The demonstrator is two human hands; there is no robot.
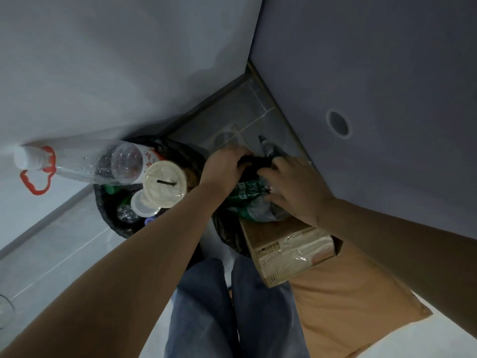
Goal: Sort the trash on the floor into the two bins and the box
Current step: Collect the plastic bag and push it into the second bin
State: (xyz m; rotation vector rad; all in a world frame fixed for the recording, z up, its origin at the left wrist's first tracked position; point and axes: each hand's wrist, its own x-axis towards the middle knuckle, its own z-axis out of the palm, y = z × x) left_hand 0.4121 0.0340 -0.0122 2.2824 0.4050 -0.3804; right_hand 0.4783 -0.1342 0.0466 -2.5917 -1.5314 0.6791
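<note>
Gripping the black liner (254, 161) of the right bin (224, 228) with both hands, I have my left hand (224, 165) curled over its far edge, fingers bent tight into the plastic. My right hand (291, 184) pinches the liner's near side, with a dark marker (267, 148) sticking up between its fingers. Inside that bin sits a crumpled green wrapper (247, 197) and clear film. The left bin (108, 210) is heaped: a clear bottle (103, 161) with a white cap lies tilted across its top, beside a round cream lid (165, 183) and a smaller lid (143, 204). The box (289, 249) touches the right bin, holding wrapped cream packets.
</note>
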